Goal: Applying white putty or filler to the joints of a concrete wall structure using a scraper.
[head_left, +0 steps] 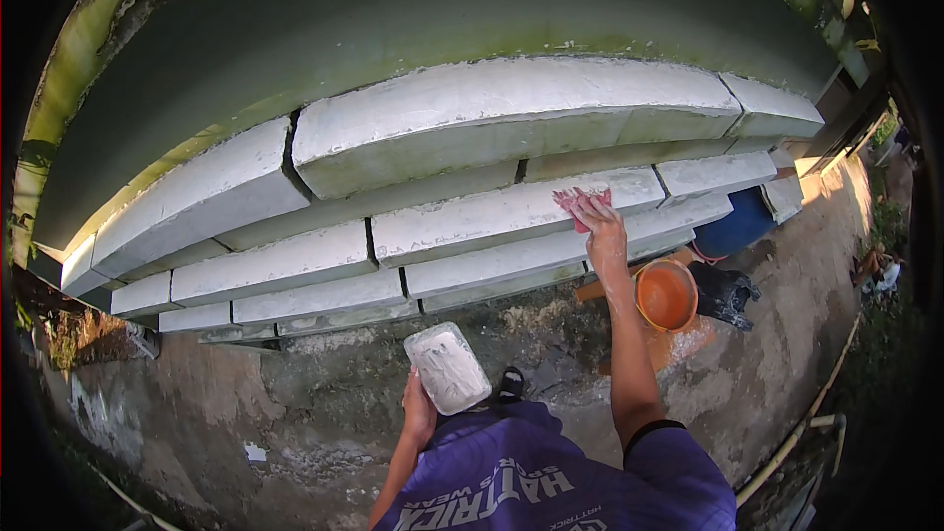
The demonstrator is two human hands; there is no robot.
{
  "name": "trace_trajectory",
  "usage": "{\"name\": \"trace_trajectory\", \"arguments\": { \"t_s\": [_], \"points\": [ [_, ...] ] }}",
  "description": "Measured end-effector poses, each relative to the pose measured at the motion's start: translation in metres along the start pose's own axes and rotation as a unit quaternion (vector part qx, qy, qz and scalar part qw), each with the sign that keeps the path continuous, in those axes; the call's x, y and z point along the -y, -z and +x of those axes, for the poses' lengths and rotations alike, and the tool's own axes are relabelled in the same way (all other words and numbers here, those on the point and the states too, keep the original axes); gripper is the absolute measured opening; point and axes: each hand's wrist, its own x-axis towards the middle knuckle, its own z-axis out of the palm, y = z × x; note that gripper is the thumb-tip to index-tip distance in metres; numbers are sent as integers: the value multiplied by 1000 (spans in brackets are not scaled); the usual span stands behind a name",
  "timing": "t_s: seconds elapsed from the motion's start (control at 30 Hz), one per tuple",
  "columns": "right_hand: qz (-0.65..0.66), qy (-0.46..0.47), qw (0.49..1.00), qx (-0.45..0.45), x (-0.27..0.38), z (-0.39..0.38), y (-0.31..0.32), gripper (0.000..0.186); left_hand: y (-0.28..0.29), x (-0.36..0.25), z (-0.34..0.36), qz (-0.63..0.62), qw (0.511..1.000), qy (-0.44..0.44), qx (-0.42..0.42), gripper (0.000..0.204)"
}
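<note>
My left hand (pixel 420 403) grips the side of a shallow rectangular tray (pixel 473 358), which holds a thick white paste marked with streaks. Out ahead and to the right, my right hand (pixel 603 221) is closed on a crumpled pinkish-red cloth (pixel 568 201). The cloth lies against the top face of a white-coated concrete step (pixel 472 219), near its right end. White smears show on my right hand and wrist. Part of the cloth is hidden under my fingers.
Above lies a longer white step (pixel 511 88), its front face stained green; dark gaps split the steps into blocks. An orange bucket (pixel 667 295) stands on the concrete ground to the right, beside a black bag (pixel 726 293) and a blue container (pixel 736 224). A pole (pixel 796 433) runs along the right.
</note>
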Motion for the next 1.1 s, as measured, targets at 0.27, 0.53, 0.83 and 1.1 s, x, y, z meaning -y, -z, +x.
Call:
{"name": "trace_trajectory", "arguments": {
  "t_s": [0.27,0.53,0.83,1.1],
  "points": [
    [14,-52,998,37,51,12,59,62,7,3,1,-4,1000,-4,-6,53],
    [-17,-12,1000,2,2,19,-10,59,-2,-1,-1,1,1000,6,-13,54],
    [-63,-182,944,267,51,-2,76,59,10,3,-6,-8,1000,-18,-17,54],
    [-8,-8,1000,-1,41,20,41,62,-3,-2,-8,-2,1000,-11,3,55]
  ]
}}
